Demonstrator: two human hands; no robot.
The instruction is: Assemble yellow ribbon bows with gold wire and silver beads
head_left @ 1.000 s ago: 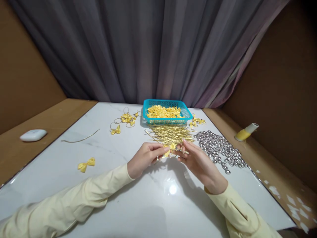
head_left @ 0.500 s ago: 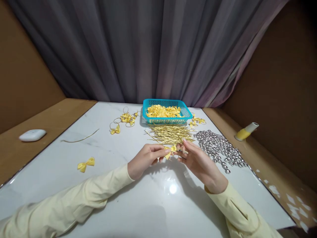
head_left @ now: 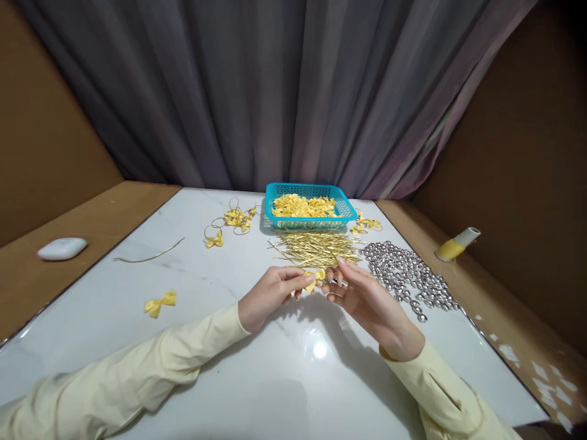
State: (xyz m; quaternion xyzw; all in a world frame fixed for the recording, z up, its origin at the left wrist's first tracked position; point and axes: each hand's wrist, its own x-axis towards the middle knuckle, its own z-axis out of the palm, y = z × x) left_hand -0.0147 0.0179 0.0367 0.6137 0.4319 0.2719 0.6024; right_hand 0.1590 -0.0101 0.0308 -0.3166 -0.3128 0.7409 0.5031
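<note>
Bare right hand (head_left: 375, 307): fingers sit slightly shifted since the earlier frame, loosely curled; cannot tell whether they grip anything. Yellow fabric bow (head_left: 320, 275), one: pinched in bare left hand (head_left: 270, 291) above white marbled table (head_left: 247, 385); long axis left to right, right end angled away. Spare yellow bow (head_left: 160, 303), one. Turquoise perforated plastic basket (head_left: 351, 216), one.

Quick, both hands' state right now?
Left hand: closed, pinching a yellow bow.
Right hand: fingers partly curled beside the bow; grip can't be told.
</note>
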